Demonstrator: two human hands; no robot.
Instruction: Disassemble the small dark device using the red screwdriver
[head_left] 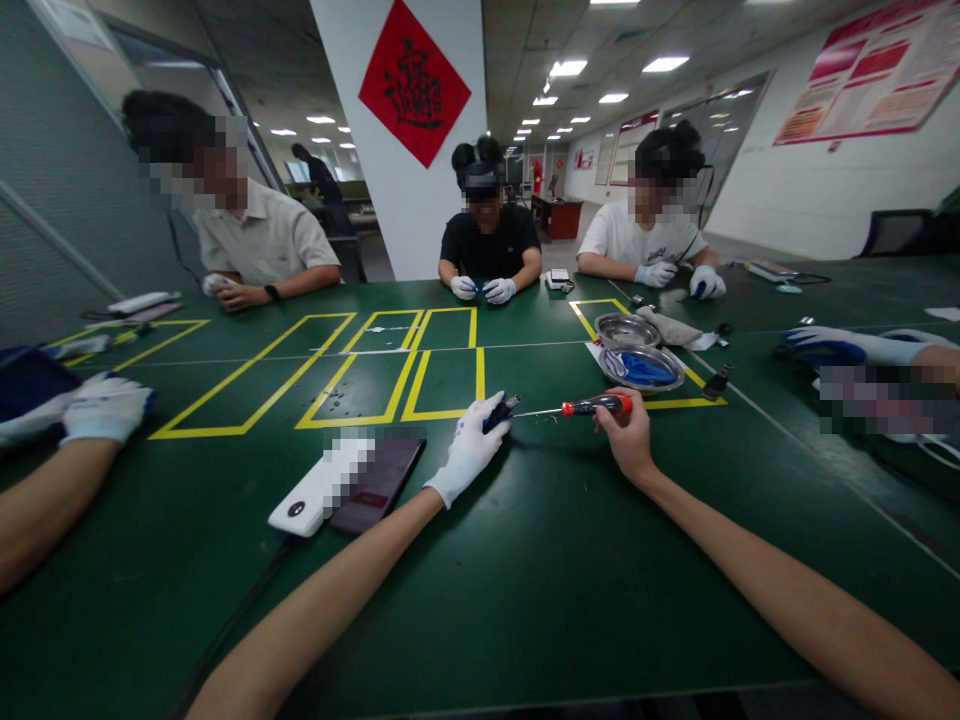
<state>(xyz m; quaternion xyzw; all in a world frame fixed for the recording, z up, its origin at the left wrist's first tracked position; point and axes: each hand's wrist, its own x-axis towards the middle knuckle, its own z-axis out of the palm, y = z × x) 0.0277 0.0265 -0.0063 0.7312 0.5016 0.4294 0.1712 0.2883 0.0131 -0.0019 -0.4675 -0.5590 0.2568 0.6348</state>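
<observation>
My left hand (pixel 471 447), in a white glove, pinches a small dark part (pixel 503 410) just above the green table (pixel 480 600). My bare right hand (pixel 628 437) grips a screwdriver (pixel 592 406) with a red and black handle. Its thin metal shaft points left and its tip meets the small dark part. Both hands hover a little in front of the yellow taped boxes (pixel 442 385).
A white power bank (pixel 319 488) and a dark phone (pixel 379 480) lie left of my left hand. Two metal bowls (pixel 637 350) stand at the right; the nearer holds something blue. Several people sit around the table; gloved hands rest at its left (pixel 105 405) and right (pixel 832 345) edges.
</observation>
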